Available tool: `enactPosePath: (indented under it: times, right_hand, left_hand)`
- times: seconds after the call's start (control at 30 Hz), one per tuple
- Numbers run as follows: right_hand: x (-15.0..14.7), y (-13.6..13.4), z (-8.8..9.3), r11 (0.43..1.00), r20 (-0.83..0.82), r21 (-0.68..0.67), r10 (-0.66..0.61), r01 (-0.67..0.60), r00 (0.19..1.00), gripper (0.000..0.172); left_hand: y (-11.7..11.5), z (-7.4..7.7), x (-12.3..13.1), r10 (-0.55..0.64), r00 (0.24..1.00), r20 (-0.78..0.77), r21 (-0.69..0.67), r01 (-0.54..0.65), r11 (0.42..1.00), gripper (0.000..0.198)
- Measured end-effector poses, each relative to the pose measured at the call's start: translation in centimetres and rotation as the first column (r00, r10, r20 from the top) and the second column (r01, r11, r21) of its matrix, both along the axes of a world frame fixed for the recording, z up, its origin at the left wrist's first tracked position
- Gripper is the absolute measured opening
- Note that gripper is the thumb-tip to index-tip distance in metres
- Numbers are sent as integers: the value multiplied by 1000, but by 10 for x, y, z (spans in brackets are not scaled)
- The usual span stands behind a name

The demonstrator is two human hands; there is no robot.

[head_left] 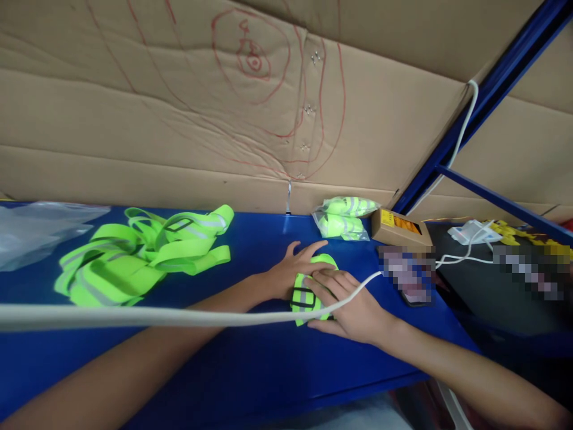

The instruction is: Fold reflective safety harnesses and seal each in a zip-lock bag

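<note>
A bright green reflective strap [305, 291] with a grey stripe and a black buckle is bundled in a roll above the blue table. My right hand [351, 301] wraps over the roll from the right, its fingers curled on it. On the roll's far left side is my left hand [293, 269], fingers stretched out and apart, some of them touching or just behind the strap. Part of the roll is hidden by both hands. To the left lies a loose heap of the same green straps [111, 266], one with a black buckle.
Clear bags of rolled green straps [344, 218] sit by the cardboard wall [179, 119]. Beside them are an open carton [400, 230] and a phone [407, 278]. A white cable [179, 318] crosses in front of my arms. Plastic bags [36, 230] lie far left.
</note>
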State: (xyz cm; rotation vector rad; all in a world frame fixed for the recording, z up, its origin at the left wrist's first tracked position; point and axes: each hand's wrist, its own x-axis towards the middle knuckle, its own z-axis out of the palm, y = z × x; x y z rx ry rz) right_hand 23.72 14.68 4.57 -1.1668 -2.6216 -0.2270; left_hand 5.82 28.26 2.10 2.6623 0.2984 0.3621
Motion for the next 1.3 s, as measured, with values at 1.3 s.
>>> enactPosePath:
  times: [1.3]
  right_hand:
    - [11, -4, 1, 994, -570, -93, -11, -51, 821, 10]
  left_hand:
    - [-105, -2, -17, 310, 949, 60, 118, -315, 942, 77]
